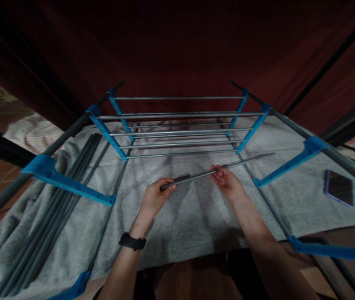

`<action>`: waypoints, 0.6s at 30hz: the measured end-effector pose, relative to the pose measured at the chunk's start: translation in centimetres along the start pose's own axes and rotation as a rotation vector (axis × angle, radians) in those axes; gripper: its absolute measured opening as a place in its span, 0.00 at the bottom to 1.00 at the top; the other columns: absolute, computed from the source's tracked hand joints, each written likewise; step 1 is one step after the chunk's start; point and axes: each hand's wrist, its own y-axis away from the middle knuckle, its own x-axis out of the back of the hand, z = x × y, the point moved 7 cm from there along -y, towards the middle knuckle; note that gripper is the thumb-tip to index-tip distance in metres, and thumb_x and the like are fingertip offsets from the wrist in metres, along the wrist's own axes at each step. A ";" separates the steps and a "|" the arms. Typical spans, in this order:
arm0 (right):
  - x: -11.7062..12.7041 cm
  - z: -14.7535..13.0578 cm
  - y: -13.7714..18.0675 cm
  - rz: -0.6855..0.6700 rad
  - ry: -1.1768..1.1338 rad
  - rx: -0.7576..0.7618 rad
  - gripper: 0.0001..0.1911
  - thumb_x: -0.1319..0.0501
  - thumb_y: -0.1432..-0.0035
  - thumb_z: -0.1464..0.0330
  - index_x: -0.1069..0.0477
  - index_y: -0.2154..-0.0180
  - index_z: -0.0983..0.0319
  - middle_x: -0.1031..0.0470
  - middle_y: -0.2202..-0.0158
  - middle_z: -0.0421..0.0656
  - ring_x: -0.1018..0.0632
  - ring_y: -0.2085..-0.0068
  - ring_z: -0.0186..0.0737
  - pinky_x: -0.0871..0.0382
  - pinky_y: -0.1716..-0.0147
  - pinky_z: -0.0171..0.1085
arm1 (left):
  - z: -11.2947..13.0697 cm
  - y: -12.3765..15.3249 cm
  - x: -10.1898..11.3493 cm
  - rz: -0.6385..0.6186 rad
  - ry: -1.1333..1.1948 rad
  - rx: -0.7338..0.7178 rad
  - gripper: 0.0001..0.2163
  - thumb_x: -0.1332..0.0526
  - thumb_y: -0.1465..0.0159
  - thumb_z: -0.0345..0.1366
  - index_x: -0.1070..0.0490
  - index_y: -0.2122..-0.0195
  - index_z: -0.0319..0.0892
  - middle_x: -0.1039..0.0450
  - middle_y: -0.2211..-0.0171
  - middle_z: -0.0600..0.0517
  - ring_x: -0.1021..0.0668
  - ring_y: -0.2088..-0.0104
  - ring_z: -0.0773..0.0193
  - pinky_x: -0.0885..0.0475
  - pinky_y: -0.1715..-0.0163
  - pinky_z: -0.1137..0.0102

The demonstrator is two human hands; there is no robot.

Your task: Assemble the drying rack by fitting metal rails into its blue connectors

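1. Poles (55, 216), long, round and grey, lie side by side on a soft, fuzzy grey towel (190, 225).
2. Blue arm (67, 183), smooth like plastic, curls round a fat grey pole (67, 133) at its top.
3. Left hand (157, 196), with a black band (132, 241) on its wrist, has its grip closed on the left end of a thin, straight metal rod (192, 178).
4. Farther back, shiny thin bars (177, 114) run straight across between blue side pieces (110, 137).
5. Right hand (225, 183) has its grip pinched on the rod near its middle. The rod goes from hand to hand over the towel, and its far end sticks out past the right hand, slanting away.
6. Another blue arm (290, 164) slants down.
7. Phone (338, 187), flat and dark with a purple edge, lies on the towel.
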 end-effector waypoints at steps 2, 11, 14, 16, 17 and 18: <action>0.2 -0.7 -0.1 0.022 0.007 0.019 0.12 0.44 0.38 0.79 0.27 0.68 0.60 0.18 0.71 0.42 0.18 0.69 0.33 0.19 0.65 0.32 | -0.2 -0.1 0.1 0.004 0.112 0.013 0.15 0.37 0.39 0.45 0.22 0.58 0.41 0.23 0.73 0.53 0.25 0.73 0.65 0.31 0.72 0.71; 0.4 -2.3 -0.1 0.046 -0.028 0.058 0.11 0.45 0.36 0.78 0.27 0.68 0.61 0.18 0.71 0.42 0.18 0.70 0.33 0.19 0.66 0.32 | 1.0 0.4 2.5 0.159 0.486 0.039 0.12 0.36 0.38 0.43 0.23 0.60 0.40 0.26 0.74 0.53 0.28 0.74 0.68 0.32 0.71 0.72; 1.1 -3.1 -0.2 0.100 -0.042 0.081 0.12 0.45 0.36 0.79 0.28 0.67 0.62 0.19 0.72 0.42 0.19 0.71 0.32 0.20 0.67 0.31 | 0.9 0.7 3.8 0.300 0.644 0.025 0.11 0.33 0.39 0.43 0.22 0.62 0.41 0.27 0.75 0.54 0.29 0.75 0.68 0.33 0.71 0.73; 1.5 -3.6 -0.4 0.119 -0.050 0.095 0.12 0.46 0.35 0.80 0.29 0.67 0.62 0.19 0.72 0.41 0.19 0.71 0.32 0.20 0.65 0.31 | 0.8 0.8 4.2 0.344 0.766 0.014 0.11 0.31 0.41 0.43 0.21 0.63 0.41 0.27 0.75 0.54 0.29 0.74 0.69 0.34 0.72 0.73; 1.7 -3.7 -0.5 0.118 -0.050 0.102 0.12 0.46 0.35 0.79 0.29 0.67 0.62 0.20 0.72 0.41 0.19 0.71 0.31 0.20 0.64 0.31 | 0.8 0.8 4.2 0.342 0.822 0.012 0.11 0.30 0.42 0.42 0.21 0.63 0.41 0.27 0.75 0.54 0.29 0.74 0.69 0.34 0.71 0.73; 1.8 -3.8 -0.7 0.111 -0.048 0.109 0.12 0.46 0.35 0.79 0.29 0.67 0.62 0.19 0.71 0.41 0.19 0.70 0.31 0.20 0.64 0.31 | 0.8 0.8 4.1 0.323 0.873 0.011 0.11 0.29 0.43 0.42 0.21 0.64 0.41 0.27 0.75 0.53 0.28 0.74 0.69 0.34 0.71 0.73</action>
